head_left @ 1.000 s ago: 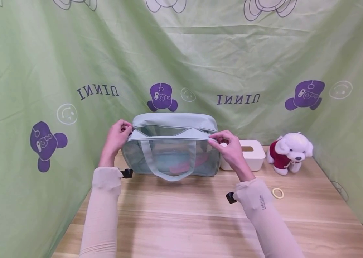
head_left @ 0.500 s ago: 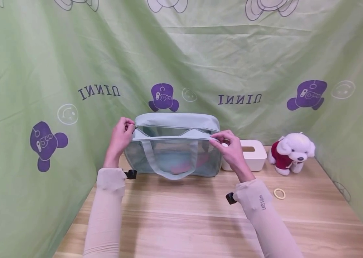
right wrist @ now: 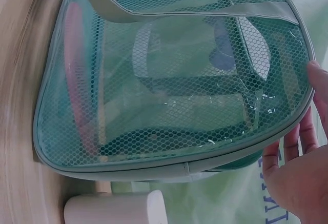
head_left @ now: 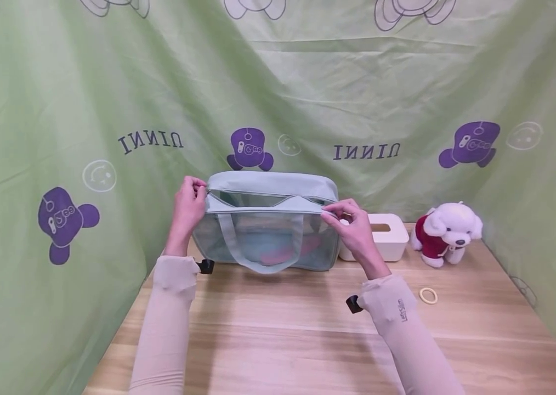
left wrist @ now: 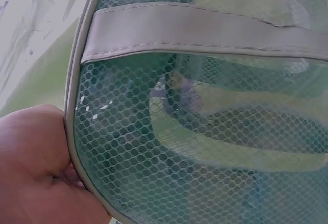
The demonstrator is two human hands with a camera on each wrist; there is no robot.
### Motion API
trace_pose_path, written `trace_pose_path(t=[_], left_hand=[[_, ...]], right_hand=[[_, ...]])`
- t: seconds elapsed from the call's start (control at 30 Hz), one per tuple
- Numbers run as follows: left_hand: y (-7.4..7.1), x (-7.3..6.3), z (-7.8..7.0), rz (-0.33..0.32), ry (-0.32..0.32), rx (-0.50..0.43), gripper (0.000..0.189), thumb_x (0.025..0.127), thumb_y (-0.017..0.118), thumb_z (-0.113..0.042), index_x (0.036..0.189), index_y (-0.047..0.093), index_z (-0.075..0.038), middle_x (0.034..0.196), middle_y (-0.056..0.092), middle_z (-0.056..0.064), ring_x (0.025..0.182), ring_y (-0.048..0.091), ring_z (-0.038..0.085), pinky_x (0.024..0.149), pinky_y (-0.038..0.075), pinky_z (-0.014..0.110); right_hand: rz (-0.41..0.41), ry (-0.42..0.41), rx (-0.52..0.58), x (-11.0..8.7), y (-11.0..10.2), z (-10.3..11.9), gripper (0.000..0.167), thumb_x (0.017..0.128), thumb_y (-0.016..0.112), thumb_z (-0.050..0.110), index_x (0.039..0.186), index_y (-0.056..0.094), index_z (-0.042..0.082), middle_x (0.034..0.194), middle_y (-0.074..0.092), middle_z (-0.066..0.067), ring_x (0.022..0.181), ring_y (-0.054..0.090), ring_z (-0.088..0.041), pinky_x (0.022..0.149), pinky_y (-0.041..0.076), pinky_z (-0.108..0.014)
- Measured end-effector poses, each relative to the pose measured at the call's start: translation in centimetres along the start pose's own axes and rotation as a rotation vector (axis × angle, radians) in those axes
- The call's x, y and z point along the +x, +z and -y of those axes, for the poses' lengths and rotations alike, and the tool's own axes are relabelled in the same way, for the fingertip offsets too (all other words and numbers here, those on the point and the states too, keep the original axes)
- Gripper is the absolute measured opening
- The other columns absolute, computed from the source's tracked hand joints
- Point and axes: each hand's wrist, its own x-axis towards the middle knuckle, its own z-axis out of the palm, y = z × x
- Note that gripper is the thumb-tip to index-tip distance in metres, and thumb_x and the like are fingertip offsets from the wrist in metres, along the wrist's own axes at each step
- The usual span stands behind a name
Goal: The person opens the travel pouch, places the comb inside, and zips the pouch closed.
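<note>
A pale blue-green zip bag (head_left: 258,222) with see-through mesh sides stands on the wooden table. Its top zipper (head_left: 253,193) gapes in the middle, and one carry handle (head_left: 258,267) hangs down the front. A pink item (right wrist: 77,75) shows through the mesh inside. At the bag's upper left corner, my left hand (head_left: 190,206) pinches the zipper end; in the left wrist view its fingertips are hidden behind the bag's edge. My right hand (head_left: 351,222) pinches the top right corner between thumb and fingers.
Right behind my right hand stands a white tissue box (head_left: 389,237). A white plush dog (head_left: 450,233) in a red top sits farther right. A small yellow ring (head_left: 428,295) lies in front of it. Green printed cloth (head_left: 278,88) encloses the table's back and sides.
My left hand has shifted slightly right and up, and the bag's left end has risen a little with it. The right hand keeps its place at the right corner.
</note>
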Motion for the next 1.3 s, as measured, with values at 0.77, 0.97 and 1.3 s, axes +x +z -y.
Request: trace_pose_path(t=[0.77,0.97,1.3], left_hand=[[0.0,0.2,2.5,0.007,-0.062,-0.163,0.023,0.104,0.047,-0.007,0.122,0.055,0.005,0.097,0.055,0.005,0.084,0.050,0.014,0.070,0.044,0.020],[0.0,0.1,2.4,0.035,-0.063,-0.185,0.023,0.104,0.048,-0.007,0.123,0.054,0.005,0.097,0.055,0.007,0.083,0.050,0.014,0.068,0.044,0.019],[0.3,-0.1,2.4,-0.007,-0.047,-0.222,0.021,0.104,0.047,-0.005,0.120,0.055,0.007,0.095,0.054,0.006,0.082,0.050,0.012,0.067,0.043,0.019]], right_hand=[[0.207,-0.387,-0.572,3.0,8.9,5.4,0.014,0.084,0.087,0.023,0.096,0.082,0.017,0.095,0.075,-0.001,0.090,0.067,-0.020,0.080,0.054,-0.038],[0.195,-0.382,-0.668,3.0,11.5,6.1,0.012,0.084,0.087,0.025,0.095,0.083,0.021,0.095,0.075,0.004,0.086,0.069,-0.017,0.072,0.055,-0.036],[0.203,-0.397,-0.650,2.8,12.1,6.0,0.009,0.087,0.084,0.024,0.095,0.081,0.020,0.096,0.075,0.004,0.086,0.071,-0.016,0.071,0.055,-0.034]])
